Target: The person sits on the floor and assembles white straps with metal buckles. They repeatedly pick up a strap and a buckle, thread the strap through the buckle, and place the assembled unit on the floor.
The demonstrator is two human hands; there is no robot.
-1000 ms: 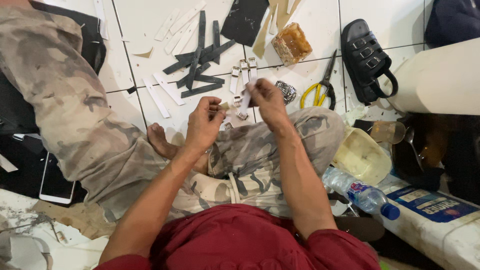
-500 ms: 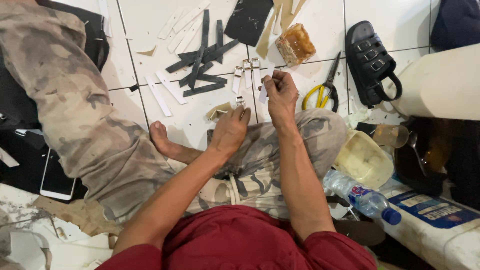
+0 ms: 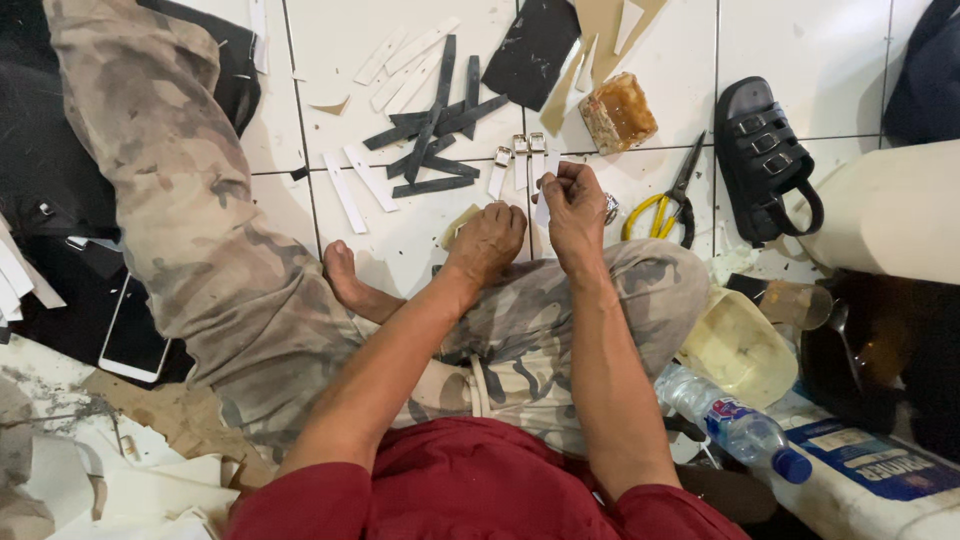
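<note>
- Your right hand [image 3: 573,205] is pinched closed on a white strap [image 3: 544,200]: a narrow, flat, pale strip hanging down from your fingertips, just above your right knee.
- Your left hand [image 3: 487,243] rests knuckles-up just left of that strap, fingers curled down onto the tile floor [image 3: 420,235]; you cannot tell whether it grips anything.
- Just beyond the strap, three more white straps with metal buckles [image 3: 518,150] lie side by side, buckle ends away from you.
- Further left of the held strap lies a loose pile of dark strips [image 3: 432,135], with plain white strips [image 3: 345,190] around it.
- Right of the strap, yellow-handled scissors [image 3: 665,205] lie on the floor, a black sandal [image 3: 765,160] beyond them.
- An amber block [image 3: 617,112] sits up and to the right of the strap.
</note>
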